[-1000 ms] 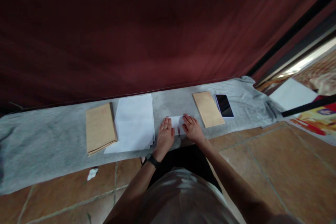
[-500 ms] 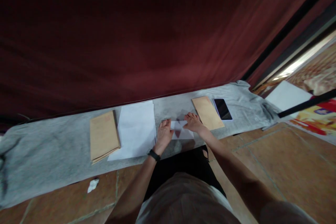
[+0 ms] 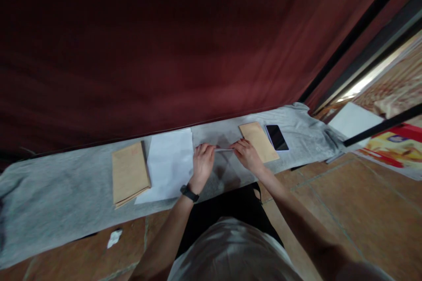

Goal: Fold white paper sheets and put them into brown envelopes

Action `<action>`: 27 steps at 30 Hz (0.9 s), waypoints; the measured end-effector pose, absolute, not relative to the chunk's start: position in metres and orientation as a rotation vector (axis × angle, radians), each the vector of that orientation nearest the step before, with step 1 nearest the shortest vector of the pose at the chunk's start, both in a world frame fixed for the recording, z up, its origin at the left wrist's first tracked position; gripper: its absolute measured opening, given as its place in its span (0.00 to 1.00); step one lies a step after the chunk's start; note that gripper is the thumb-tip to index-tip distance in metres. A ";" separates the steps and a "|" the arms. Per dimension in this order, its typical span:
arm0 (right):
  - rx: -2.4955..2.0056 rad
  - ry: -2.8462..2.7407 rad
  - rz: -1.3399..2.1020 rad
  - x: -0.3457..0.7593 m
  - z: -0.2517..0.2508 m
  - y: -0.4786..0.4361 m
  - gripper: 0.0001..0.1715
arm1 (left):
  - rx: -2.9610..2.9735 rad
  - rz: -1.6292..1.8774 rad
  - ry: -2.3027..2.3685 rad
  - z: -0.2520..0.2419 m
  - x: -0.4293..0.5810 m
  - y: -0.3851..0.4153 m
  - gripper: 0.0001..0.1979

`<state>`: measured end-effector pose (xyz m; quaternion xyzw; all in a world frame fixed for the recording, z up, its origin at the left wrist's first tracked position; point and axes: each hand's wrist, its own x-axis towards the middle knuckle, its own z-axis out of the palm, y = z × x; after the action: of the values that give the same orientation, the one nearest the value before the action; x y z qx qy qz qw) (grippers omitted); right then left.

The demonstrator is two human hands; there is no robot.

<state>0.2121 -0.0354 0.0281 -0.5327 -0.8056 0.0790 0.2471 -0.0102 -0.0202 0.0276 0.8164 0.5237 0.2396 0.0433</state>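
Note:
Between my two hands a folded sheet of white paper [image 3: 223, 149] is held up, seen nearly edge-on as a thin strip. My left hand [image 3: 203, 161], with a dark watch on its wrist, is closed on the strip's left end. At the other end, my right hand [image 3: 245, 153] pinches the paper. A stack of white paper [image 3: 169, 162] lies just left of my left hand. One brown envelope [image 3: 260, 140] lies beside my right hand, on its far side. Several brown envelopes [image 3: 129, 171] are stacked left of the white paper.
A grey cloth [image 3: 66, 197] covers the long, narrow surface. Near its right end lies a phone [image 3: 277, 137]. A dark red curtain-like sheet [image 3: 184, 52] rises behind. On the tiled floor are a crumpled white scrap [image 3: 114, 238] and, at right, a colourful box [image 3: 395, 147].
The folded paper lay flat on the cloth under both hands; now it is lifted and tilted edge-on. My fingers have closed on its two ends.

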 end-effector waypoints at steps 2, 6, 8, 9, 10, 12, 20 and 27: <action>-1.433 -2.190 0.166 0.215 0.024 -0.046 0.18 | 2.598 0.719 1.579 0.029 -0.014 -0.030 0.13; -1.429 -2.257 0.156 0.215 -0.003 -0.073 0.19 | 2.726 0.553 1.480 0.004 -0.018 -0.056 0.13; -1.424 -2.284 0.177 0.215 -0.021 -0.086 0.20 | 2.732 0.487 1.442 -0.014 -0.019 -0.069 0.13; -1.421 -2.290 0.194 0.215 -0.028 -0.092 0.20 | 2.728 0.470 1.425 -0.022 -0.019 -0.074 0.14; -1.422 -2.292 0.214 0.215 -0.034 -0.099 0.20 | 2.719 0.457 1.412 -0.028 -0.019 -0.080 0.15; -1.442 -2.273 0.250 0.215 -0.042 -0.109 0.21 | 2.687 0.443 1.399 -0.035 -0.020 -0.088 0.16; -1.549 -2.153 0.283 0.194 -0.034 -0.105 0.25 | 2.531 0.487 1.496 -0.027 -0.003 -0.089 0.24; -1.726 -2.188 0.127 0.173 -0.055 -0.089 0.29 | 2.608 0.215 1.566 -0.044 0.027 -0.074 0.28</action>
<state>0.1733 -0.0890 -0.0549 -0.6091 -0.7722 0.0449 0.1752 0.0269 -0.0736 -0.0445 0.8543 0.5129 0.0704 0.0458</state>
